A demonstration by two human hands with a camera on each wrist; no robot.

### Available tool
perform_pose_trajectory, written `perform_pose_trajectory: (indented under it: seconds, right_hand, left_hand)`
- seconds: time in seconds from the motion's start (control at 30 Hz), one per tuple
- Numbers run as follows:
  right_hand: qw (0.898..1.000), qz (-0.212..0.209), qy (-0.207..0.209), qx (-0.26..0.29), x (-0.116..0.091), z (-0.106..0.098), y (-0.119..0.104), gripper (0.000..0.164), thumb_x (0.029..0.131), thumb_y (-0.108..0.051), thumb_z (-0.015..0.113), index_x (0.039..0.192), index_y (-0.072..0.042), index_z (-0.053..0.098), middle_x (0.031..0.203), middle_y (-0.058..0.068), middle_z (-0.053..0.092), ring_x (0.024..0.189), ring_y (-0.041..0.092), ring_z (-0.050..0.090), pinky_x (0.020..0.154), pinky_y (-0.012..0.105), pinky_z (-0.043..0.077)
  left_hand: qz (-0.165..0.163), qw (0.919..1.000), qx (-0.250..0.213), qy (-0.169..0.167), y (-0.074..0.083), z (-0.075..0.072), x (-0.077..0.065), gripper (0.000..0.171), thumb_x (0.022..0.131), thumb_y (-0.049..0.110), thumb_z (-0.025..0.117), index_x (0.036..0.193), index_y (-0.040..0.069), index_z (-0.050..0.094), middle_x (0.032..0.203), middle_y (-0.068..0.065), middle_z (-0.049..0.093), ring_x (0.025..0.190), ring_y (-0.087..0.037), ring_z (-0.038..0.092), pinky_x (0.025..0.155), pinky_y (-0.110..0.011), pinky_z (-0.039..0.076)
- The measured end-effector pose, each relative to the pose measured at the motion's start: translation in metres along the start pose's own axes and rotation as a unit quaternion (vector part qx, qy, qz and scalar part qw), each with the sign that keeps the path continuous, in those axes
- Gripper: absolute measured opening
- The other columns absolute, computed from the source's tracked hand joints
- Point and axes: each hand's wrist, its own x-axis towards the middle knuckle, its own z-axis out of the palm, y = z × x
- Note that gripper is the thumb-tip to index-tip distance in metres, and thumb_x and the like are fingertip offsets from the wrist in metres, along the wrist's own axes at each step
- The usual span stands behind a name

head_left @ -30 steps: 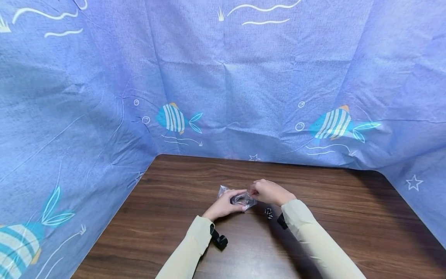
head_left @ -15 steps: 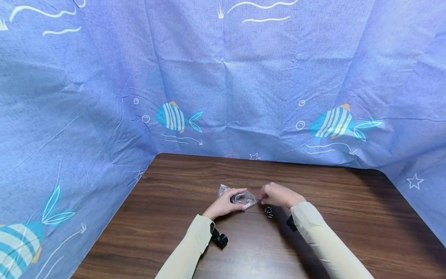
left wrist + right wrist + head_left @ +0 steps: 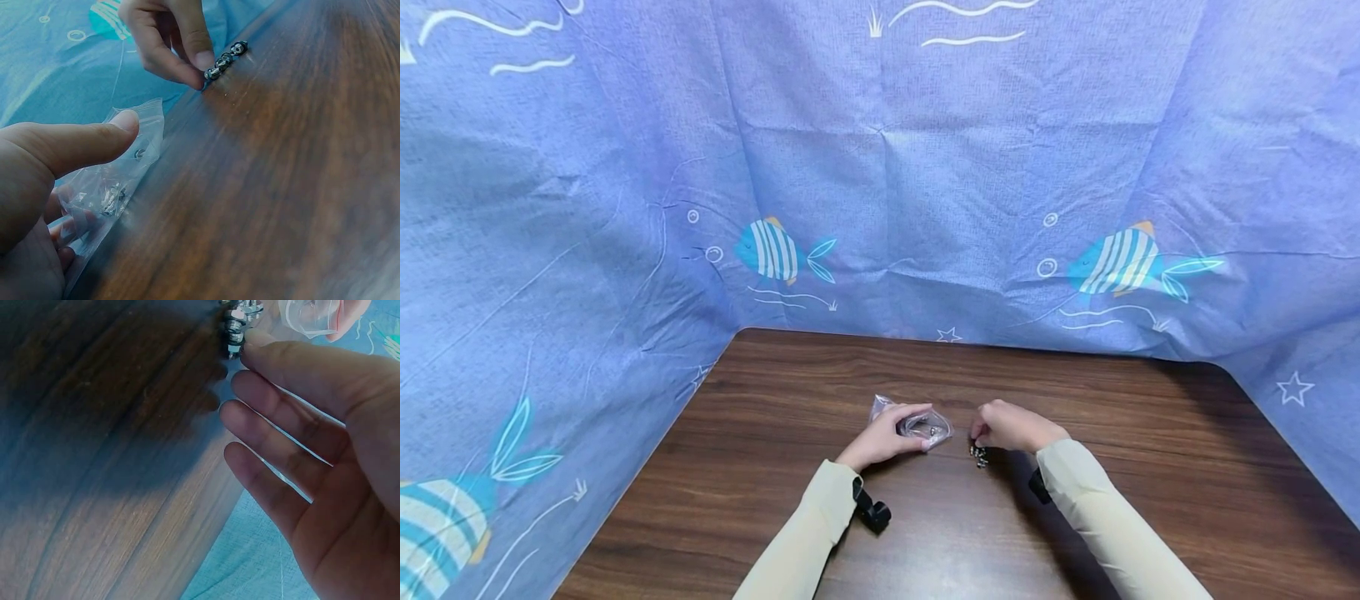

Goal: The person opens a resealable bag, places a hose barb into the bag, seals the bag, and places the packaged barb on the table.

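Observation:
My left hand [image 3: 883, 435] holds a clear plastic bag [image 3: 147, 125], the thumb on one side and the fingers on the other, with the bag spread between them. A few small silvery pieces [image 3: 112, 200] lie inside it. To its right, my right hand [image 3: 1011, 425] reaches down to a little pile of small silver and black metal pieces [image 3: 980, 457] on the table. Thumb and index fingertips are right at the pile's edge; the other fingers are loosely bent in the right wrist view. I cannot tell whether a piece is pinched.
Everything rests on a dark wood-grain table [image 3: 775, 500]. A blue fish-patterned cloth [image 3: 955, 167] hangs behind and beside it. Each wrist wears a black camera mount, the left camera [image 3: 874, 517] close above the tabletop.
My right hand has moved away from the bag, rightward and down to the pile of metal pieces. The left hand stays in place, still holding the bag.

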Motion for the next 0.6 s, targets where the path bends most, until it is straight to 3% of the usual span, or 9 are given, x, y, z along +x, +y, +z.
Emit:
perform_pose_trajectory:
  seconds: [0.3, 0.6]
  right_hand:
    - [1.000, 0.006, 0.009, -0.003, 0.0011, 0.0016, 0.0004, 0.010, 0.076, 0.001, 0.073, 0.077, -0.010, 0.074, 0.079, -0.002, 0.071, 0.074, 0.009, 0.065, 0.067, 0.022, 0.052]
    - [0.999, 0.027, 0.023, -0.007, 0.0010, 0.0047, -0.0012, 0.012, 0.074, -0.001, 0.075, 0.071, -0.011, 0.070, 0.070, -0.007, 0.066, 0.066, 0.002, 0.057, 0.060, 0.021, 0.049]
  left_hand:
    - [0.001, 1.0000, -0.001, -0.003, 0.0008, -0.0011, 0.0006, 0.058, 0.084, 0.029, 0.075, 0.137, 0.018, 0.055, 0.137, -0.004, 0.057, 0.126, -0.024, 0.047, 0.108, -0.045, 0.035]
    - [-0.005, 1.0000, 0.002, -0.006, 0.0014, -0.0014, -0.0001, 0.058, 0.084, 0.028, 0.075, 0.138, 0.017, 0.054, 0.136, -0.004, 0.057, 0.125, -0.025, 0.046, 0.107, -0.045, 0.036]
